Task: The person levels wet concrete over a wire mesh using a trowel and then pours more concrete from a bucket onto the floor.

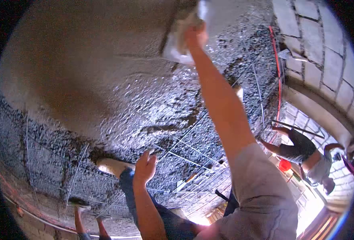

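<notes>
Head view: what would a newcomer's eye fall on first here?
Probably the right hand, blurred at top centre, gripping a flat trowel on the wet-looking grey concrete. Next, likely the bright red line beside the block wall at right, then the person in dark shorts on the right, who appears tipped over in this fisheye view.

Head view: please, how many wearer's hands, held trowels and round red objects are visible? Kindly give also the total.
Wearer's left hand and right hand: 2
Held trowel: 1
Round red object: 1
Total: 4
</notes>
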Motion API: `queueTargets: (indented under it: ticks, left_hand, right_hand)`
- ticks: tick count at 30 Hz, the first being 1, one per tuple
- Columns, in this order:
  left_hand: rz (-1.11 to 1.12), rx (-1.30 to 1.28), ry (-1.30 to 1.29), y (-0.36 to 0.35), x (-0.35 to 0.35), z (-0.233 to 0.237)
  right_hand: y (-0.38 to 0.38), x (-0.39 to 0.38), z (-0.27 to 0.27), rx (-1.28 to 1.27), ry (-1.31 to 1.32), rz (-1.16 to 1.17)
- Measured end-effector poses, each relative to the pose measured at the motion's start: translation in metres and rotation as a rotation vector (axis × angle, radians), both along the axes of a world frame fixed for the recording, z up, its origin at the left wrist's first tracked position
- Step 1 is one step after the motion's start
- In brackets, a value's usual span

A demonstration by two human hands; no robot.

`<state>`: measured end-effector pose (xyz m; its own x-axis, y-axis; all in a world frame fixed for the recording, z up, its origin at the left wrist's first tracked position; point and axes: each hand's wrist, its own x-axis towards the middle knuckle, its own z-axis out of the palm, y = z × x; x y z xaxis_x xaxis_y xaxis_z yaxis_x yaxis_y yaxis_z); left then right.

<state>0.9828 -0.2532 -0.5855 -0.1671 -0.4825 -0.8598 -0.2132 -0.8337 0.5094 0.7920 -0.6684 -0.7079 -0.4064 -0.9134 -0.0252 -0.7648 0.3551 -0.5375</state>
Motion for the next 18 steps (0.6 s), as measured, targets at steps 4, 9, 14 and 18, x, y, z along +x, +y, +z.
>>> queueTargets:
  ticks: [4, 9, 14, 18]
  left_hand:
    - [0.026, 0.043, 0.013, 0.001, -0.006, 0.001]
    - [0.037, 0.021, -0.039, 0.008, -0.007, 0.004]
    - [-0.015, 0.016, -0.082, -0.001, -0.006, 0.012]
    - [-0.064, 0.016, -0.091, 0.005, -0.009, 0.009]
  right_hand:
    - [0.010, -0.067, 0.005, -0.088, 0.016, -0.050]
    - [0.019, -0.115, -0.015, -0.140, -0.052, -0.015]
    - [0.014, -0.043, 0.021, 0.065, -0.590, 0.250]
    - [-0.016, 0.007, 0.005, 0.033, -0.306, 0.482]
